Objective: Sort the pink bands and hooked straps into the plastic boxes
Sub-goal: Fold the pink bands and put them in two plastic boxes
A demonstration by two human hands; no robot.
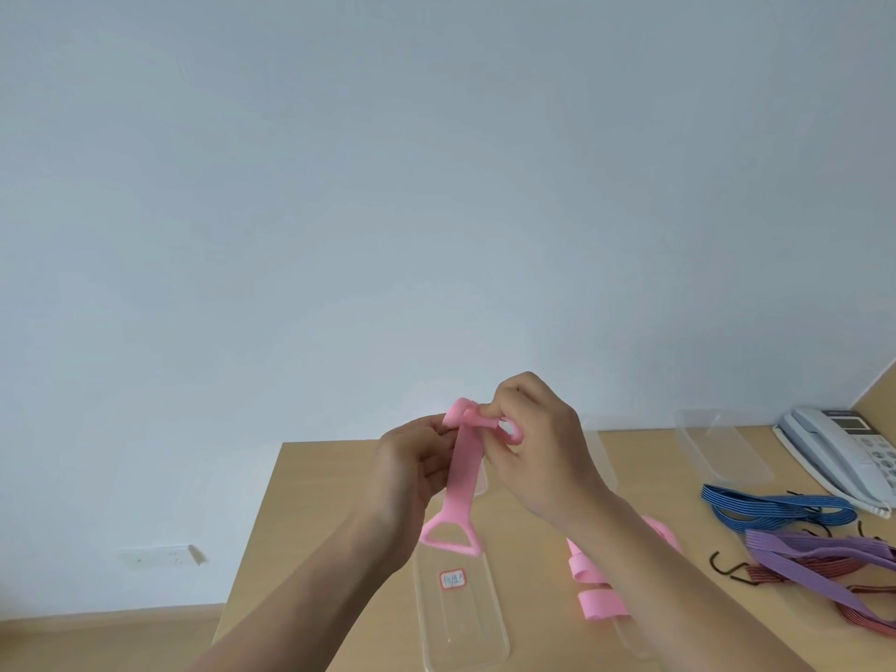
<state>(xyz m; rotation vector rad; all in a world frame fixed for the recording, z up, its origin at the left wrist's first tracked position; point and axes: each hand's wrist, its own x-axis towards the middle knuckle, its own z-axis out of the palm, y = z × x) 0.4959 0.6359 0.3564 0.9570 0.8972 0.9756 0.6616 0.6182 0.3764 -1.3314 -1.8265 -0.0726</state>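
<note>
Pink band (463, 470) hangs above the labelled plastic box (458, 608), its top end pinched by left hand (412, 470) and right hand (533, 453), probably rolling it to fit.

Left hand (412, 458) and right hand (538, 443) were up side by side over the counter (339, 502), both pinching the top end of the held band (463, 482). It hung down between them, loop end just above the labelled box (460, 618). That box lay near the counter's front edge. The band heap (596, 603) sat just right of it, partly across a second box (635, 642). Hooked straps (819, 560) lay further right. Far box (717, 448) at back right, telephone (839, 458) just right of it.
</note>
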